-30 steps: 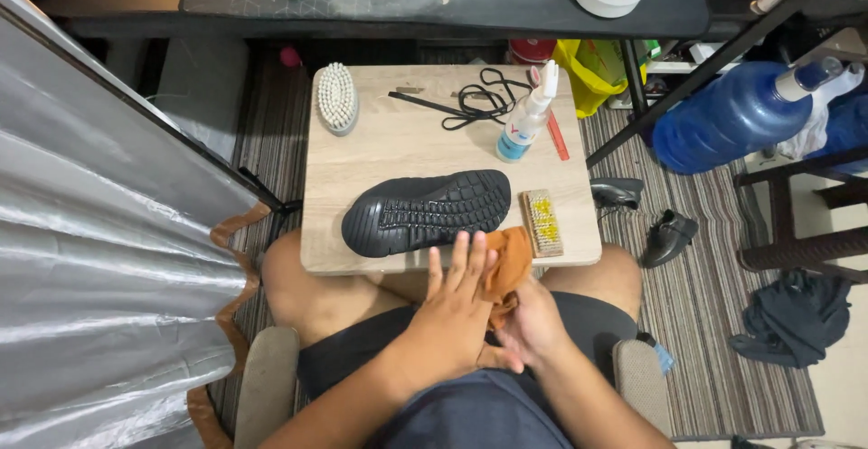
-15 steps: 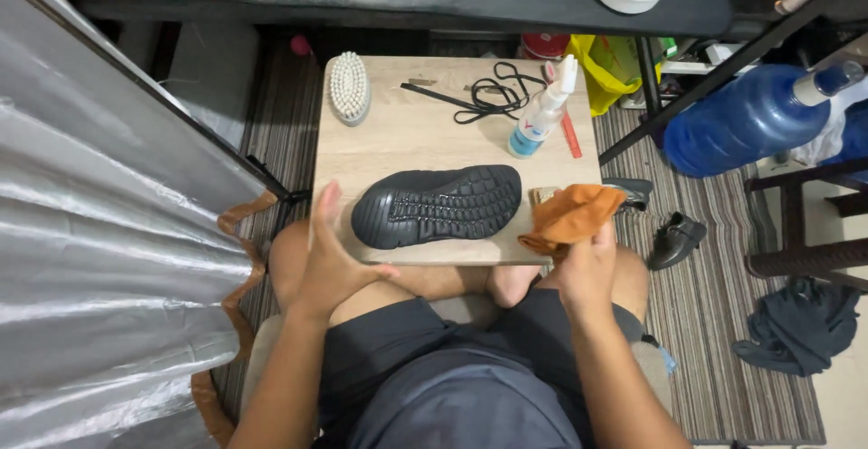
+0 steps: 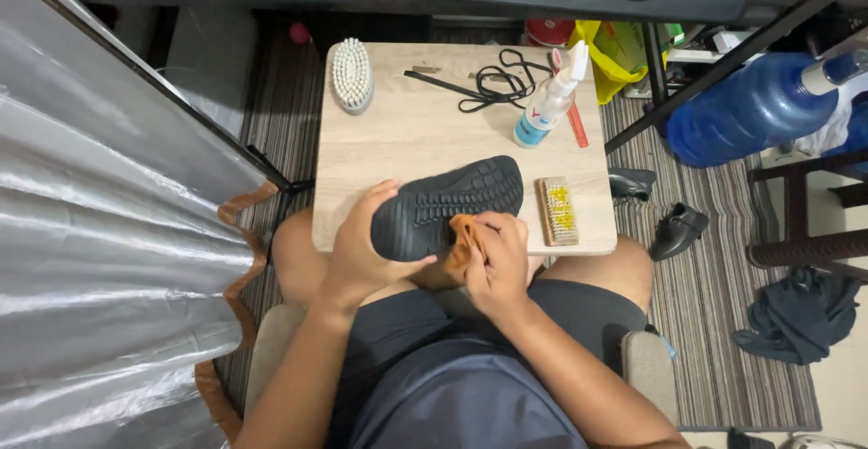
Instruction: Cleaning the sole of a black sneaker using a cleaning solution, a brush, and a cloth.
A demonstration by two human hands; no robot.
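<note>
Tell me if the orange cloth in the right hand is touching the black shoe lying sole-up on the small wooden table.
Touching. The head view shows the right hand pressing the orange cloth against the near edge of the black shoe, with no gap between them.

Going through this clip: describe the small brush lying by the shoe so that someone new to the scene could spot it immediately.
Start at the small light wooden table over the person's knees. At its near right corner, just right of the black shoe lying sole up, sits the small rectangular brush. Its flat wooden block and yellowish bristles set it apart from the oval white-bristled brush at the far left corner.
</note>
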